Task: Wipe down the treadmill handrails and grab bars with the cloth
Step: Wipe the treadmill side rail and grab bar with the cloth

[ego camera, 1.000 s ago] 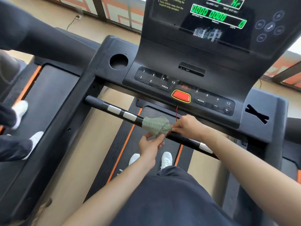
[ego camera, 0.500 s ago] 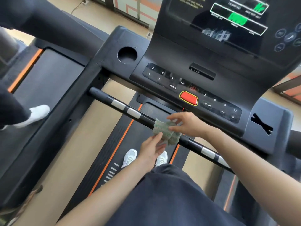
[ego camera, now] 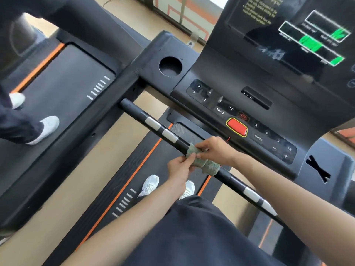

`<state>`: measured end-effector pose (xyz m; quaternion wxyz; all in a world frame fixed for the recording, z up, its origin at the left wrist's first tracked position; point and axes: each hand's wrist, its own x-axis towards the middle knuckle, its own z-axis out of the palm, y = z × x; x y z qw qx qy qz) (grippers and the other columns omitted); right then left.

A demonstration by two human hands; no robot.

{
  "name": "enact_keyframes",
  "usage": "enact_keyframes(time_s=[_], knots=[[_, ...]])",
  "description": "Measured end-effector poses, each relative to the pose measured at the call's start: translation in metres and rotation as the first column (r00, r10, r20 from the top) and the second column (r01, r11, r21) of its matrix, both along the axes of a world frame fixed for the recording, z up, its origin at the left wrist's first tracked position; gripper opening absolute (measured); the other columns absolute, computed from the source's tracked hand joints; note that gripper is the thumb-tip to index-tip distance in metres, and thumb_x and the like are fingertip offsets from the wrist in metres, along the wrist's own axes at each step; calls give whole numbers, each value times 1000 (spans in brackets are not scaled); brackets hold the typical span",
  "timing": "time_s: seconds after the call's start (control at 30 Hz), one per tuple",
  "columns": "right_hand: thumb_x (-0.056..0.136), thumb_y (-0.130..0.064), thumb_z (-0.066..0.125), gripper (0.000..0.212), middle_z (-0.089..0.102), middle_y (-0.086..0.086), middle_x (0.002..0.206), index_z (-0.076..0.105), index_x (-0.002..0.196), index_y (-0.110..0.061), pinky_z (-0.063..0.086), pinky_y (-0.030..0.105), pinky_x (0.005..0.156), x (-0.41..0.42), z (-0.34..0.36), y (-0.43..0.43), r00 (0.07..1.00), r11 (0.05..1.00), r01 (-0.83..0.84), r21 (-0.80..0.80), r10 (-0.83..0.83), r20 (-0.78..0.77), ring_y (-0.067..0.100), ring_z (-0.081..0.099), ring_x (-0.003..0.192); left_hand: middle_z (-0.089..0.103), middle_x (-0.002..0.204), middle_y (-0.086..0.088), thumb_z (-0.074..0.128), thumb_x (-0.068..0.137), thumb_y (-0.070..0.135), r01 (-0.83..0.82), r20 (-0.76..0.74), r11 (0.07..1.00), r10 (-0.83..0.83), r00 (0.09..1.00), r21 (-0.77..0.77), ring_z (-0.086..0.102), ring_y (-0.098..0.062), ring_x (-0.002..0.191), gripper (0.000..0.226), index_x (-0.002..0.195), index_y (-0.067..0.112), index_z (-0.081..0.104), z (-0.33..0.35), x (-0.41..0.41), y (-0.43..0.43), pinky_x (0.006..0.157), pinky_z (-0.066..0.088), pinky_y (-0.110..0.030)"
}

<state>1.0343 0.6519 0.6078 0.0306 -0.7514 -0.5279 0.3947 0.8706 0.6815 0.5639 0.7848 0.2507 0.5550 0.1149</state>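
Note:
A black grab bar (ego camera: 148, 120) with silver sensor patches runs diagonally below the treadmill console. A green cloth (ego camera: 206, 163) is wrapped around the bar's middle. My left hand (ego camera: 180, 167) pinches the cloth's near edge from below. My right hand (ego camera: 215, 149) grips the cloth from above, on the console side. The bar under the cloth is hidden. A black side handrail (ego camera: 107, 116) slopes down to the left of the console.
The console (ego camera: 249, 87) with a red stop button (ego camera: 237, 129) and cup hole (ego camera: 170, 66) sits just beyond the bar. My white shoes (ego camera: 150, 185) stand on the belt below. Another person's legs and shoes (ego camera: 45, 128) are on the neighbouring treadmill at left.
The cloth, first held at the bar by both hands, has been folded tighter around it. The camera view has shifted down and left. The neighbour's feet have stepped forward.

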Motion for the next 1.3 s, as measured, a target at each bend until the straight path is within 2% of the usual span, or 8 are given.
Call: enact_keyframes(time_s=[0.13, 0.27, 0.4, 0.57, 0.73, 0.9, 1.0, 1.3], knots=[[88, -30, 74, 21, 75, 5, 88, 76, 103, -15, 49, 37, 80, -5, -1, 6, 998, 995, 63, 73, -65, 18, 24, 65, 85, 77, 93, -14, 76, 92, 14, -25, -56, 998, 27, 998, 53, 72, -17, 84, 13, 92, 1, 77, 1, -7, 8, 75, 60, -22], [83, -27, 81, 13, 77, -10, 82, 82, 95, -22, 50, 24, 74, -9, -5, 12, 980, 966, 195, 170, -199, 6, 5, 67, 75, 75, 87, -14, 76, 89, 5, 50, -51, 998, -47, 998, 46, 68, -14, 71, 7, 93, -1, 75, 1, -21, 21, 68, 58, -18], [82, -24, 80, 6, 76, -8, 83, 81, 87, -23, 51, 30, 79, -17, -3, 28, 977, 945, 196, 261, -210, 27, 9, 67, 79, 63, 64, -3, 73, 92, 9, 177, -108, 966, -158, 981, 189, 53, -14, 56, 8, 88, 2, 72, 2, -33, 35, 50, 46, -21], [87, -20, 76, 19, 69, 3, 102, 78, 105, -19, 41, 28, 81, -29, -1, 61, 981, 884, 155, 441, -192, 41, 18, 57, 92, 67, 77, 2, 73, 93, 14, -56, -186, 899, 151, 971, 435, 61, -14, 60, 6, 94, 14, 66, 4, -36, 64, 57, 54, -29], [89, -23, 73, 36, 62, -4, 111, 69, 124, -20, 51, 35, 84, -35, -3, 57, 987, 951, 160, 266, -163, -11, 16, 63, 85, 65, 99, -3, 72, 94, 22, -226, -166, 957, 256, 952, 181, 63, -10, 71, 20, 104, 20, 55, 3, -31, 50, 78, 58, -35], [95, -29, 67, 37, 67, -14, 108, 64, 132, -30, 47, 19, 83, -29, -2, 35, 984, 978, 173, 113, -166, -65, 5, 61, 90, 74, 110, -6, 55, 106, 23, -204, 163, 957, 239, 957, -206, 70, -15, 96, 21, 120, 14, 67, 14, -14, 39, 91, 56, -32], [96, -29, 66, 39, 69, -16, 109, 62, 134, -31, 40, 8, 75, -31, -5, 38, 986, 981, 164, 106, -160, -41, -3, 58, 87, 75, 109, -8, 56, 105, 19, -230, 145, 961, 252, 957, -152, 73, -16, 97, 18, 114, 11, 69, 13, -7, 43, 83, 59, -28], [97, -35, 60, 42, 73, -12, 110, 55, 138, -44, 50, 33, 90, -57, -14, 102, 989, 975, 144, 167, -138, -51, 8, 67, 98, 78, 107, -4, 67, 98, 15, -456, 105, 889, 450, 887, 45, 74, -20, 102, 17, 113, 9, 73, 3, -19, 104, 85, 61, -32]])
